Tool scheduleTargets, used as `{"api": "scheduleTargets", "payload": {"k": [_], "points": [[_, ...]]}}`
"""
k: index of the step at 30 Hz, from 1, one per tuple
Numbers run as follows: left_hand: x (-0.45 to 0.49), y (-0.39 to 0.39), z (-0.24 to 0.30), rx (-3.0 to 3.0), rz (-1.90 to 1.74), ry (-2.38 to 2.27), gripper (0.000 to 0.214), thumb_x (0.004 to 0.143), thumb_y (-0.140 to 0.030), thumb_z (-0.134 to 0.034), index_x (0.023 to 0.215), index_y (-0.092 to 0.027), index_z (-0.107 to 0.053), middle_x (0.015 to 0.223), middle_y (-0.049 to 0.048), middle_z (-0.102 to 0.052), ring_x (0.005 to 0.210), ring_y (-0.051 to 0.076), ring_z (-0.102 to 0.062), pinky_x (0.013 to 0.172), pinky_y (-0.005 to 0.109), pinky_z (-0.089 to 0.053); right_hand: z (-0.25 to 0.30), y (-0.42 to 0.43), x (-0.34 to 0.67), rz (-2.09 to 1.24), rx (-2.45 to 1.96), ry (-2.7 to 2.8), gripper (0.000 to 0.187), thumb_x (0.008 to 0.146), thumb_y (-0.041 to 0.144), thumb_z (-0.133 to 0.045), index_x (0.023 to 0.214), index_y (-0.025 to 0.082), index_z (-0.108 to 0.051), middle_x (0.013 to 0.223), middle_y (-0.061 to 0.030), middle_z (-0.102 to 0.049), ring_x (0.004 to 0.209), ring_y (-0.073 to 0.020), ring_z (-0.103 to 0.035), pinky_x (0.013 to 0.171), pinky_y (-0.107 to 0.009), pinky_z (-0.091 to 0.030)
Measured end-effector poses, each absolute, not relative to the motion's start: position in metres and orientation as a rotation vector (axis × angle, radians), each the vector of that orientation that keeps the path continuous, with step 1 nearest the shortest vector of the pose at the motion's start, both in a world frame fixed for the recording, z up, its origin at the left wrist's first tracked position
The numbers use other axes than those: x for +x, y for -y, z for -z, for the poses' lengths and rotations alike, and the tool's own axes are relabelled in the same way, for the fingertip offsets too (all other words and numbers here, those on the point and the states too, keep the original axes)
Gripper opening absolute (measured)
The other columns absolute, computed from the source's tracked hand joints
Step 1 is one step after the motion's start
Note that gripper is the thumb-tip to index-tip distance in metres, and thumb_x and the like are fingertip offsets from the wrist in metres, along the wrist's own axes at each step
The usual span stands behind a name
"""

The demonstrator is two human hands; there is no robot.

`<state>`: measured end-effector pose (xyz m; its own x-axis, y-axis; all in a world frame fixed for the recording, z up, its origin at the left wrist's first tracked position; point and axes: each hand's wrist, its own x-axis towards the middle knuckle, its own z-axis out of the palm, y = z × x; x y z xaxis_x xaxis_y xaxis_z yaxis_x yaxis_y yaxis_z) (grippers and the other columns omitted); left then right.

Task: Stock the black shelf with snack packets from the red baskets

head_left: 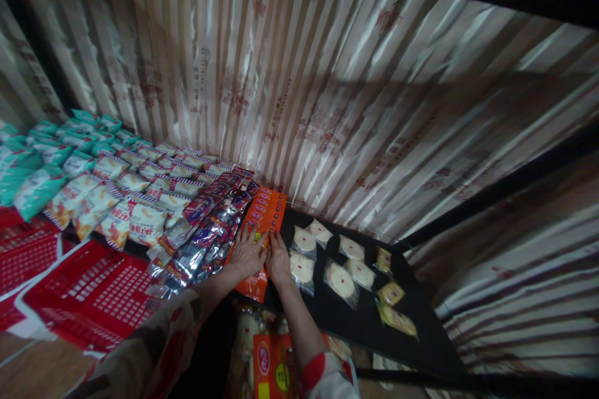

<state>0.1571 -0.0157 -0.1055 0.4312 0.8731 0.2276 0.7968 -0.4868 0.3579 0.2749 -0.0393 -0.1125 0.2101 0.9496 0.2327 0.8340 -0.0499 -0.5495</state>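
Observation:
A row of overlapping orange packets [264, 211] lies on the black shelf. My left hand [248, 252] rests on it with fingers stretched out flat. Beside it, my right hand [279, 259] lies along the packets' right edge, fingers extended; its thumb side is close to my left hand. Part of the orange row is hidden under both hands, and its near end [253, 287] shows below them. Left of the orange row are shiny dark purple-and-silver packets [213, 227]. To the right sit several clear-wrapped round white flatbreads or cakes [302, 267].
White snack bags [147, 218] and teal bags [47, 153] fill the shelf's left. Red baskets [93, 296] stand in front. Small yellow packets [391, 293] lie on the black shelf [374, 340] at right. Below is another orange package [276, 365]. A patterned curtain [281, 75] hangs behind.

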Motion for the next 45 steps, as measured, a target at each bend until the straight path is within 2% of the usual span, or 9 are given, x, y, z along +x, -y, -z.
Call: {"api": "scheduleTargets", "payload": {"k": [9,17,26,31,36,41,45], "points": [[0.16,0.018,0.107,2.483,-0.61,-1.5,0.05,0.086,-0.039,-0.044,0.135,-0.026,-0.043,0.147,0.0061,-0.033,0.137,0.033,-0.018,0.109,0.053,-0.018,0.113,0.039,0.277,-0.272,-1.89,1.647,0.053,0.078,0.007,-0.039,0.13,0.007,-0.048,0.139,-0.0161,-0.043,0.127,-0.0214,-0.042,0.106,-0.034,-0.035],[0.161,0.017,0.107,2.468,-0.613,-1.499,0.05,0.085,-0.038,-0.046,0.134,-0.027,-0.044,0.147,0.0052,-0.032,0.137,0.031,-0.019,0.11,0.053,-0.016,0.112,0.039,0.276,-0.235,-1.894,1.594,0.049,0.08,0.01,-0.04,0.127,0.009,-0.052,0.138,-0.0165,-0.045,0.127,-0.0229,-0.042,0.106,-0.038,-0.035],[0.161,0.022,0.097,2.5,-0.592,-1.499,0.051,0.088,-0.036,-0.041,0.135,-0.019,-0.043,0.146,0.01,-0.034,0.138,0.029,-0.019,0.113,0.05,-0.012,0.1,0.047,0.271,-0.207,-1.887,1.604,0.047,0.08,0.009,-0.041,0.124,0.006,-0.054,0.135,-0.0198,-0.046,0.125,-0.0239,-0.045,0.106,-0.036,-0.036],[0.165,0.036,0.089,2.539,-0.606,-1.465,0.046,0.089,-0.03,-0.037,0.132,-0.014,-0.045,0.146,0.0119,-0.034,0.137,0.027,-0.021,0.113,0.047,-0.016,0.098,0.061,0.271,-0.168,-1.884,1.615,0.044,0.081,0.011,-0.039,0.12,0.006,-0.058,0.132,-0.0184,-0.05,0.122,-0.022,-0.048,0.103,-0.034,-0.039],[0.173,0.062,0.089,2.531,-0.607,-1.337,0.044,0.087,-0.017,-0.036,0.128,-0.009,-0.048,0.144,0.0152,-0.036,0.137,0.025,-0.025,0.111,0.044,-0.025,0.1,0.087,0.277,-0.101,-1.853,1.628,0.044,0.08,0.01,-0.036,0.116,0.006,-0.06,0.125,-0.0186,-0.056,0.118,-0.0219,-0.051,0.1,-0.037,-0.042],[0.179,0.095,0.099,2.462,-0.688,-1.151,0.048,0.082,-0.012,-0.037,0.128,-0.004,-0.046,0.137,0.0186,-0.045,0.133,0.025,-0.033,0.108,0.044,-0.033,0.1,0.124,0.286,-0.083,-1.709,1.675,0.043,0.08,0.012,-0.038,0.115,0.013,-0.061,0.115,-0.0142,-0.063,0.109,-0.0208,-0.057,0.098,-0.04,-0.045],[0.182,0.125,0.105,2.45,-0.752,-1.051,0.049,0.078,-0.009,-0.041,0.125,-0.001,-0.049,0.132,0.0213,-0.048,0.129,0.027,-0.038,0.107,0.044,-0.036,0.098,0.16,0.292,-0.112,-1.673,1.701,0.043,0.08,0.012,-0.038,0.116,0.014,-0.061,0.114,-0.012,-0.064,0.106,-0.0198,-0.059,0.095,-0.039,-0.047]]}}
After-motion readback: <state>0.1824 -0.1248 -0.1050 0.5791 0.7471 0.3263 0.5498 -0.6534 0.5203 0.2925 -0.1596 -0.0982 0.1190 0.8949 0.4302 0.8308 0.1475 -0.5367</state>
